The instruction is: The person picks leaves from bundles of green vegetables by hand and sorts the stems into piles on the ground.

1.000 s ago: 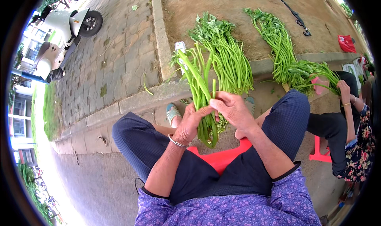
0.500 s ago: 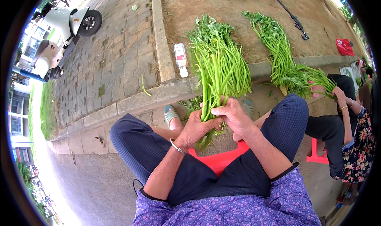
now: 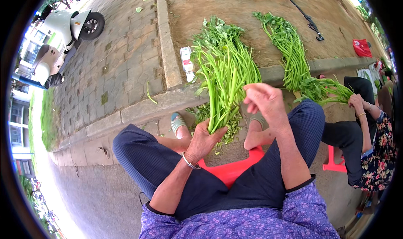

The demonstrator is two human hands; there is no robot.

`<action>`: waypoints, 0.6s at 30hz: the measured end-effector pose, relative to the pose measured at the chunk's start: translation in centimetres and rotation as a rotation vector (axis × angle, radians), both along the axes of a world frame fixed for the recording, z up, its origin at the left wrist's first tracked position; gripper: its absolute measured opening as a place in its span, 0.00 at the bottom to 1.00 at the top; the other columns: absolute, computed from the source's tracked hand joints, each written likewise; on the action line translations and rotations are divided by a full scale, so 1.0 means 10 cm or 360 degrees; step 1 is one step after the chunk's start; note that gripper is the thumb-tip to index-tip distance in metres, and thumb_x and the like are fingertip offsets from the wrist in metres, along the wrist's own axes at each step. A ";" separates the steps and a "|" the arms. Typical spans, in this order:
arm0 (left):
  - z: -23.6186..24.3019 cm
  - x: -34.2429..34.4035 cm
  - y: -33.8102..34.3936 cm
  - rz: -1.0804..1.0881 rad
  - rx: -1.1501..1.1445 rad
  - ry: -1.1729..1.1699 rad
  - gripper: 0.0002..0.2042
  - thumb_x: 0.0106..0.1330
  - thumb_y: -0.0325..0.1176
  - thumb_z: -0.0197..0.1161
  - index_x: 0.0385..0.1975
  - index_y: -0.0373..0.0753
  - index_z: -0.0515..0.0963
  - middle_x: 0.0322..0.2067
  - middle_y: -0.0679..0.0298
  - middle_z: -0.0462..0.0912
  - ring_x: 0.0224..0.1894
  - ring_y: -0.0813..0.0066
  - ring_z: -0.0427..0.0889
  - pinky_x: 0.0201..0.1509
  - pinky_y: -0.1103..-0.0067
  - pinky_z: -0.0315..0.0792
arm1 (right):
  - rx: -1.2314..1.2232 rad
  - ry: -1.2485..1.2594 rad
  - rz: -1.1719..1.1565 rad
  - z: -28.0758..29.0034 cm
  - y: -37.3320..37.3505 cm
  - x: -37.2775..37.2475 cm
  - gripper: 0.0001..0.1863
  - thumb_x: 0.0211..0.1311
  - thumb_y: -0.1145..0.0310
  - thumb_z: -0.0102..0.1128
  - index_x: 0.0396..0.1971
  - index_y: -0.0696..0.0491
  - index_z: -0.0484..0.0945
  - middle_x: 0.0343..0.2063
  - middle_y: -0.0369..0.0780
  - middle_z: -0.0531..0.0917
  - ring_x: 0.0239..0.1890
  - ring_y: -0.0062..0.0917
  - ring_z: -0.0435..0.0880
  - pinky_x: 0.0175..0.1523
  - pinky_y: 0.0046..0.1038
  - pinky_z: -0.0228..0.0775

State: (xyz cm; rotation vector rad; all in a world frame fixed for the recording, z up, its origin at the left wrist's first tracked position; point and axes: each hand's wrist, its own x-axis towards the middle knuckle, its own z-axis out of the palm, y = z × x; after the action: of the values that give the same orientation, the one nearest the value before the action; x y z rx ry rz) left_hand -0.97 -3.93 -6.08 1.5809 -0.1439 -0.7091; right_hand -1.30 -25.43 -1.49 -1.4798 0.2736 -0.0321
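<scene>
My left hand (image 3: 204, 140) is closed round the lower ends of several green leafy-vegetable stalks (image 3: 223, 106), which point up and away from me. Their tops overlap a large heap of the same greens (image 3: 245, 64) on the curb and soil, so I cannot tell exactly where the held bunch ends. Just right of the stalks, my right hand (image 3: 266, 101) is raised with loosely bent fingers and nothing visible in them. Short green trimmings (image 3: 231, 127) lie on the ground between my sandalled feet.
A clear bottle (image 3: 187, 64) lies left of the heap. Another pile of greens (image 3: 289, 50) lies to the right, where a seated person's hand (image 3: 357, 102) grips some stalks. Beyond are a black pole (image 3: 308, 18) and red bag (image 3: 362, 48). My red stool (image 3: 226, 168) is beneath me.
My right hand has let go of the stalks and lifted up and to the right. The bent stalk ends below my hands are gone from there. My left hand keeps its hold.
</scene>
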 end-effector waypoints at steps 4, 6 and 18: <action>-0.03 -0.05 -0.02 -0.0109 0.0116 -0.0157 0.10 0.63 0.32 0.64 0.38 0.34 0.76 0.21 0.72 0.76 0.23 0.87 0.72 0.26 0.86 0.68 | 0.0036 -0.0172 -0.0292 -0.01 -0.19 0.06 0.09 0.63 0.69 0.57 0.35 0.58 0.80 0.18 0.32 0.78 0.14 0.10 0.71 0.17 0.13 0.61; -0.07 -0.09 -0.03 -0.0167 0.0171 -0.0237 0.11 0.63 0.32 0.64 0.40 0.32 0.76 0.23 0.72 0.76 0.23 0.88 0.70 0.27 0.86 0.67 | 0.0018 -0.0167 -0.0301 0.00 -0.26 0.08 0.09 0.62 0.68 0.58 0.34 0.59 0.80 0.18 0.32 0.77 0.13 0.09 0.70 0.16 0.13 0.59; -0.09 -0.17 0.01 -0.0390 0.0345 -0.0379 0.13 0.61 0.29 0.65 0.44 0.31 0.75 0.32 0.68 0.81 0.34 0.86 0.72 0.40 0.83 0.70 | 0.0044 -0.0285 -0.0550 -0.02 -0.48 0.08 0.07 0.61 0.72 0.58 0.35 0.58 0.81 0.21 0.31 0.77 0.17 0.09 0.71 0.19 0.12 0.60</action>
State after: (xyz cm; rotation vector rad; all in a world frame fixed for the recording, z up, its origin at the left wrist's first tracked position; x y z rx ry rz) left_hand -2.71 -3.88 -6.99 1.8745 -0.4552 -0.7422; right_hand -0.55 -30.21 -1.68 -1.3780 0.3794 -0.4342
